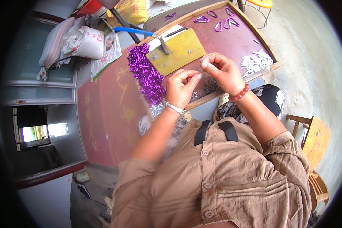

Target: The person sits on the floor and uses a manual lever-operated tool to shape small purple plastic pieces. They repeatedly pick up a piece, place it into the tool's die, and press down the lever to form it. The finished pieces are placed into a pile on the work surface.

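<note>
My left hand [183,85] and my right hand [221,69] are close together above the near edge of a wood-framed tray [213,42]. Each has its thumb and forefinger pinched; whether something tiny is between them cannot be made out. Just beyond lies a yellow plate [178,52] with bolts and a blue-handled lever tool [136,30]. A heap of purple metal carabiner bodies [146,74] is left of my left hand. White small bars [255,62] are piled right of my right hand. Small metal pins [212,85] lie beneath my hands. Several purple carabiners [230,22] are spread at the tray's far end.
A red table [108,114] extends left of the tray. White sacks [85,42] and a yellow sack [131,11] stand beyond it. At the right are a wooden chair [316,142] and, farther off, an orange-topped stool [260,3]. The tray's wooden rim [253,28] is raised.
</note>
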### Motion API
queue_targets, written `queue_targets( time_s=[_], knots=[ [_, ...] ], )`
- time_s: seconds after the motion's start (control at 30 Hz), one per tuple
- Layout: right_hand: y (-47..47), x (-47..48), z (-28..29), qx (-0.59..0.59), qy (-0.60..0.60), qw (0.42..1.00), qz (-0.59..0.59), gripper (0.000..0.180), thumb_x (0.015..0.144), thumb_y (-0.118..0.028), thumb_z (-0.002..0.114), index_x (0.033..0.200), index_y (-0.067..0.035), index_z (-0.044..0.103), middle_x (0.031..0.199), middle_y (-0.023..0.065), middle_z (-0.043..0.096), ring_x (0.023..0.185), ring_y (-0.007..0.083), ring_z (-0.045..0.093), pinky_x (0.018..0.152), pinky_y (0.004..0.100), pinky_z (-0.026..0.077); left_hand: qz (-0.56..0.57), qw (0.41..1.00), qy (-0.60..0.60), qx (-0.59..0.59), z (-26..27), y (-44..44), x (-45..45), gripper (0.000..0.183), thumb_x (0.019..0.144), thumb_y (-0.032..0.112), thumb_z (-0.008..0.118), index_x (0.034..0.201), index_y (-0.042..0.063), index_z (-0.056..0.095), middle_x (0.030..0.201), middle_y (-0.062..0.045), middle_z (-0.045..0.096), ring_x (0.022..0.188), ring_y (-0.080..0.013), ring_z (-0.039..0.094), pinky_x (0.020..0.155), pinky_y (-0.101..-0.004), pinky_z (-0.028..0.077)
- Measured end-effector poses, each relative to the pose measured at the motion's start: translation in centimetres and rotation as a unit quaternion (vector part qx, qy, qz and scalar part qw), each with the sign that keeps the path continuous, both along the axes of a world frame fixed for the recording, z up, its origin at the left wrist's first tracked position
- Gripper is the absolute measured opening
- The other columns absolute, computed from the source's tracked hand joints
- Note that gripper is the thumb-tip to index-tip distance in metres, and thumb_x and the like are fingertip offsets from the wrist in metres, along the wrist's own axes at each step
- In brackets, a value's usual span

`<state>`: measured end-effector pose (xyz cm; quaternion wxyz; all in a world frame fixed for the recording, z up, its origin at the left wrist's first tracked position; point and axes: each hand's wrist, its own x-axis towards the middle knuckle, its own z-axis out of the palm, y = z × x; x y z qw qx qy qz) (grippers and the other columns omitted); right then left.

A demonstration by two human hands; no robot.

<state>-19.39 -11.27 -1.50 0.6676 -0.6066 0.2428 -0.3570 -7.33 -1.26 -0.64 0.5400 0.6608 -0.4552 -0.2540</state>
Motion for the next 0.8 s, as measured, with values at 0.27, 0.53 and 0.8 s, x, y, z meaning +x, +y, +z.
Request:
queue_targets(
  time_s=[0.27,0.53,0.8],
  knots=[
    [-2.5,-8.5,0.5,0.092,-0.037,0.993,-0.066,0.011,0.085,-0.013,0.061,0.09,-0.004,0.062,0.084,-0.0019,0.059,0.071,0.004,0.052,0.062,0.019,0.042,-0.136,0.955,-0.262,-0.039,-0.2,-6.5,-4.2,0.01,0.07,0.005,0.067,0.08,0.006,0.068,0.072,-0.008,0.057,0.066,-0.0216,0.056,0.06,-0.0308,0.045],
    [-3.9,-13.9,-0.7,0.099,-0.06,0.982,-0.149,0.017,0.087,-0.018,0.059,0.093,-0.002,0.062,0.072,-0.0014,0.056,0.063,0.0047,0.046,0.059,0.0182,0.037,-0.164,0.92,-0.354,-0.019,-0.5,-10.1,-7.4,0.005,0.07,0.01,0.066,0.074,0.008,0.065,0.073,-0.007,0.055,0.07,-0.0252,0.057,0.061,-0.0355,0.046],
    [-3.9,-14.4,-1.5,0.121,-0.075,0.979,-0.146,0.019,0.088,-0.019,0.057,0.092,-0.001,0.061,0.072,-0.0014,0.055,0.062,0.0038,0.046,0.058,0.0177,0.037,-0.157,0.934,-0.32,0.014,-1.0,-10.8,-6.7,0.009,0.07,0.007,0.068,0.078,0.006,0.064,0.074,-0.008,0.057,0.064,-0.022,0.059,0.06,-0.0311,0.047]
  ],
)
